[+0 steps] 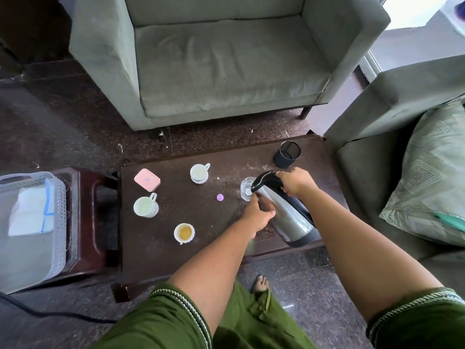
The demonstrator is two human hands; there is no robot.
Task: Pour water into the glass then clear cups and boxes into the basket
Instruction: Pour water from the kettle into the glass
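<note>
Pour step in hand: kettle [284, 212] tipped w/ spout over glass [247, 188] at table's right, handle gripped by right hand [295, 181], body steadied by left hand [259, 214]; stream prob. flowing, unclear; next, kettle to be righted, cups cleared.

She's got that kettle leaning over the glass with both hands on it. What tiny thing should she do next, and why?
Probably tip the kettle slightly further. Its spout sits right over the glass, the right hand grips the handle and the left hand steadies the body, so everything is lined up to pour. How full the glass is cannot be told, so a gentle tilt seems safest.
</note>
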